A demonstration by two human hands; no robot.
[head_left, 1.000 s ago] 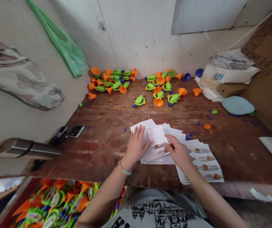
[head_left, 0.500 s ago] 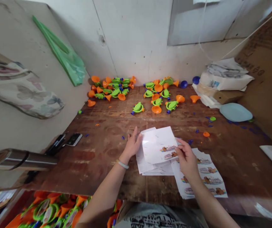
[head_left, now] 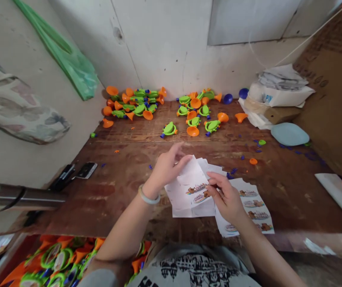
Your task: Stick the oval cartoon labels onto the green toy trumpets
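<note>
A white sticker sheet [head_left: 192,177] with two colourful bear stickers near its lower edge is between my hands. My right hand [head_left: 226,197] pinches its right edge. At its upper left edge is my left hand [head_left: 166,167], fingers apart, thumb against the paper. Beneath lie more white sheets [head_left: 178,211]. Partly under my right forearm, another sheet [head_left: 256,195] bears several bear stickers.
Green and orange toy trumpets [head_left: 141,104] stand in groups by the wall. A steel flask [head_left: 39,199] and a phone [head_left: 86,170] are at left, a pale blue plate [head_left: 289,134] at right. Below the table edge is a heap of toys [head_left: 63,259].
My left hand has moved up and over the top left of the held sheet, which now tilts more. The whole view has shifted slightly.
</note>
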